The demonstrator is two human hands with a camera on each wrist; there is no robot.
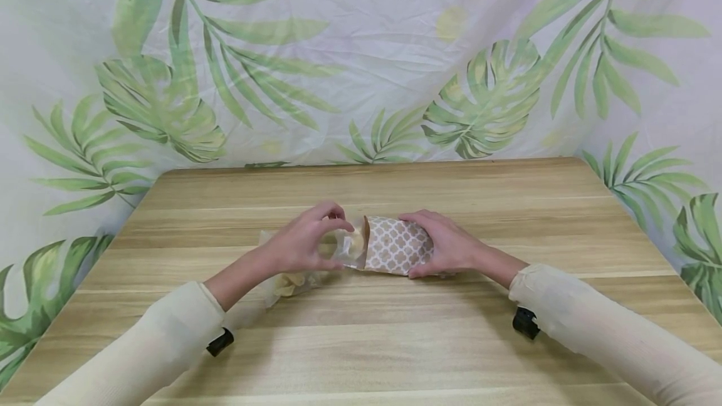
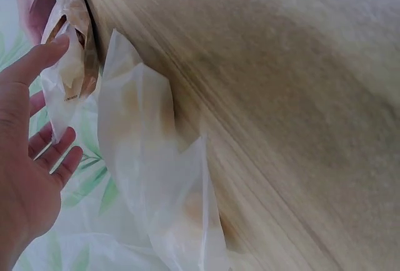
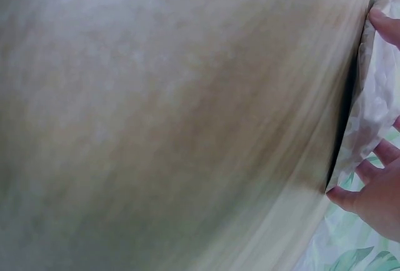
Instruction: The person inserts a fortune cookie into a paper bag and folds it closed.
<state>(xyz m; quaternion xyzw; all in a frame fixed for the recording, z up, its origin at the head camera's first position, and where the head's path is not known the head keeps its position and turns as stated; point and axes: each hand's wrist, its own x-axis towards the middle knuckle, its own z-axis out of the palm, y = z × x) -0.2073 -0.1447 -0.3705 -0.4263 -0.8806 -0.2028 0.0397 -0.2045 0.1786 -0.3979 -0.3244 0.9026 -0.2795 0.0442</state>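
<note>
A paper bag (image 1: pixel 397 246) with a brown and white lattice pattern lies on the table, its open mouth facing left. My right hand (image 1: pixel 448 244) grips its closed end, thumb and fingers on opposite sides. At the mouth, a translucent packet (image 1: pixel 355 244) of pale yellow food sits partly inside the bag. My left hand (image 1: pixel 301 240) holds the packet's outer end between thumb and fingers; in the left wrist view the thumb (image 2: pixel 44 59) lies over it near the bag's mouth. Another translucent packet (image 2: pixel 140 133) with pale pieces lies below the left hand, partly hidden by it in the head view.
The wooden table (image 1: pixel 383 343) reaches back to a hanging cloth (image 1: pixel 389 67) printed with green leaves. A black strap piece (image 1: pixel 220 341) shows beneath the left sleeve, and another black device (image 1: pixel 526 323) beneath the right cuff.
</note>
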